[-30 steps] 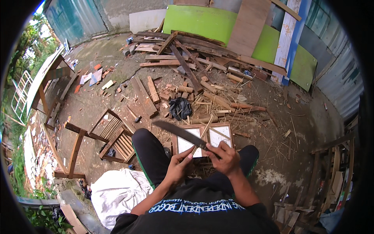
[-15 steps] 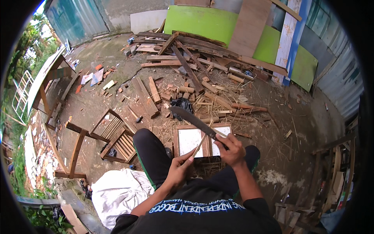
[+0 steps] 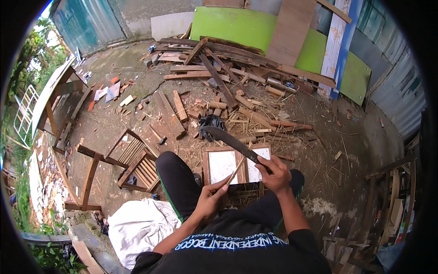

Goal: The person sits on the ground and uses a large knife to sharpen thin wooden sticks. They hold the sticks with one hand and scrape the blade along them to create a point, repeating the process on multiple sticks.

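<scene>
My right hand (image 3: pixel 275 175) is wrapped around the handle of a machete (image 3: pixel 226 138). Its long dark blade slants up and to the left, away from me. In my closed left hand (image 3: pixel 211 195) is a thin, pale wooden stick (image 3: pixel 237 169), which points up and to the right. The far part of the stick crosses the blade, seemingly touching it. Below both, between my knees, lies a wood-framed board with white panels (image 3: pixel 221 166).
Beyond the board are a black plastic bag (image 3: pixel 212 125), bamboo pieces (image 3: pixel 247 102) and a heap of planks (image 3: pixel 214 73). A hammer (image 3: pixel 158 135) and a slatted wooden frame (image 3: pixel 142 170) lie left of my knee. White cloth (image 3: pixel 141 228) sits at my left side.
My right hand and the machete have shifted slightly right and down toward me. A pale strip beside the right hand no longer shows. My left hand has barely moved.
</scene>
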Available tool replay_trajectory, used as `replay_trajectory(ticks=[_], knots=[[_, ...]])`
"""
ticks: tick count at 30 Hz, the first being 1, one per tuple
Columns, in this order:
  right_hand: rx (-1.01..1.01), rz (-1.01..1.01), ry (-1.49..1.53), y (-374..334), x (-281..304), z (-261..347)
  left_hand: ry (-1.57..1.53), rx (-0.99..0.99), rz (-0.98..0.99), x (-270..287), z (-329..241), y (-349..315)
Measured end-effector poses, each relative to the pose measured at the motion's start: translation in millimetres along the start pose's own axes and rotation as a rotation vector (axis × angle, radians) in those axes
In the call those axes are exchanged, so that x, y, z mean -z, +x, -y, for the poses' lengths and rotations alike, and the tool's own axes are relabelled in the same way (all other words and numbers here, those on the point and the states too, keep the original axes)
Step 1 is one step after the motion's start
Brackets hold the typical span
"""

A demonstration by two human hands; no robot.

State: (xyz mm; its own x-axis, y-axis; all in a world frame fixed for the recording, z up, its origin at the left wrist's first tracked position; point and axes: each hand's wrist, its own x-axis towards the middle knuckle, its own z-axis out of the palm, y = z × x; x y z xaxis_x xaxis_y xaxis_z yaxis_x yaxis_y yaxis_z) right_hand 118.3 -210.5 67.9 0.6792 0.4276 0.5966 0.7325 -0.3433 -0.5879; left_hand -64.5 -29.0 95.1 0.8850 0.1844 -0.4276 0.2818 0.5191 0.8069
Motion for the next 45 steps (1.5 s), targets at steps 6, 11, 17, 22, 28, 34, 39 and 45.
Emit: replay_trajectory(ticks=[6,11,17,22,28,34,39,45], knots=[[0.025,0.12,-0.13,-12,4,-20,-0.03,-0.005,0.022,0,-3,-2],[-0.278,-0.221,0.066,11,18,-68,-0.022,-0.012,0.055,3,1,-7],[-0.055,-0.137,0.085,9,30,2,-0.052,-0.02,0.019,-1,1,0],[0.042,0.083,-0.005,-4,21,31,0.077,-0.053,0.03,-1,-1,3],[0.066,0.125,-0.009,-9,20,37,0.074,-0.069,0.009,-2,-1,0],[0.039,-0.056,-0.025,-2,7,19,0.075,-0.047,0.009,0,-2,-1],[0.168,0.1,-0.136,0,20,29,0.157,-0.026,-0.023,2,-1,-8],[0.147,0.09,-0.036,4,8,20,0.118,-0.028,-0.033,-1,-1,-2]])
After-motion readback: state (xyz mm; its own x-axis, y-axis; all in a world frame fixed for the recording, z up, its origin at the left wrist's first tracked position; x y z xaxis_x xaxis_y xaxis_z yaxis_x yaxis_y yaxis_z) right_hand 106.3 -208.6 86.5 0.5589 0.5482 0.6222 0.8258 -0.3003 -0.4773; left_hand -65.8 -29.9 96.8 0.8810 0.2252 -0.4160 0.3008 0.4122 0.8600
